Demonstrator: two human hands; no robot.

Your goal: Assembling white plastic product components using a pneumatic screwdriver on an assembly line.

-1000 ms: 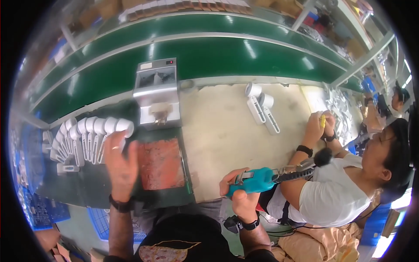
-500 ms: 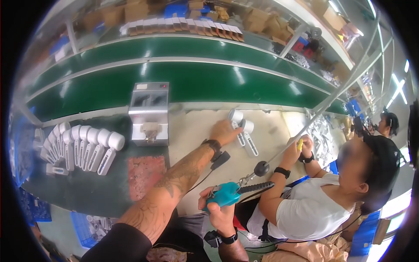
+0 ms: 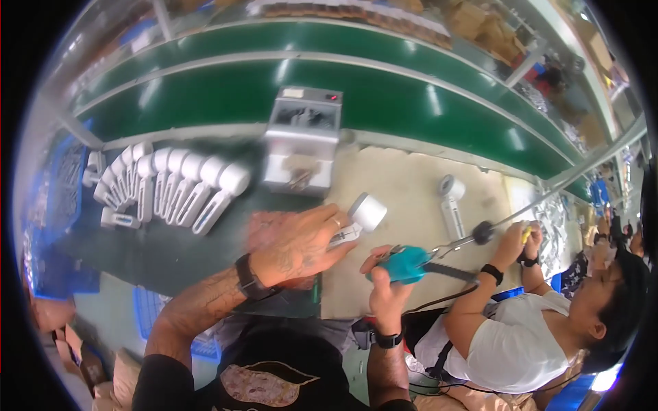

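Left hand [image 3: 301, 246] grip closed around white handheld device [image 3: 360, 218] at frame centre, above the surface [image 3: 411, 192]. Right hand [image 3: 387, 281] grip wrapped on teal electric screwdriver [image 3: 406, 264], just beside.

We note tattooed forearms, a black wristband on each wrist, a ring on the left hand [image 3: 301, 245], bare right hand [image 3: 385, 291], and a black printed shirt.

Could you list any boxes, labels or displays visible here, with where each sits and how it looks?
Grey machine: behind the work mat, boxy, with a pale label and a small red display on top.
Cardboard boxes: brown, blurred, beyond the green conveyor.
Blue bin: far left, rectangular.
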